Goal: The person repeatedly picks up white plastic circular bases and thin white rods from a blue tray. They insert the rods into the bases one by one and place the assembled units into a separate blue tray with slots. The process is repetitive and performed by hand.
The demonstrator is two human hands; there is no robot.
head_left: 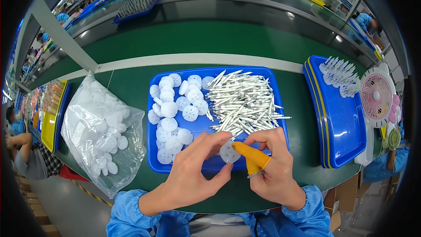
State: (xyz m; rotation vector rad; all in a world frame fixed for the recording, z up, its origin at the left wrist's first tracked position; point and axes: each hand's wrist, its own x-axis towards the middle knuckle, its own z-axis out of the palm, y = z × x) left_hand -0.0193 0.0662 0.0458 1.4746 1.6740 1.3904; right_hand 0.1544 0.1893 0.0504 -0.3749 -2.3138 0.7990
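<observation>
Fingers of the left hand point(186, 164) pinch a white disc point(228, 154); the right hand point(279, 166), in orange finger covers point(255, 157), touches it, pinch unclear. Seemingly positioning it; next needs steadiness.

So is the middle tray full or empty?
The tray is partly full: white discs left, sticks right, bare blue showing between.
</observation>
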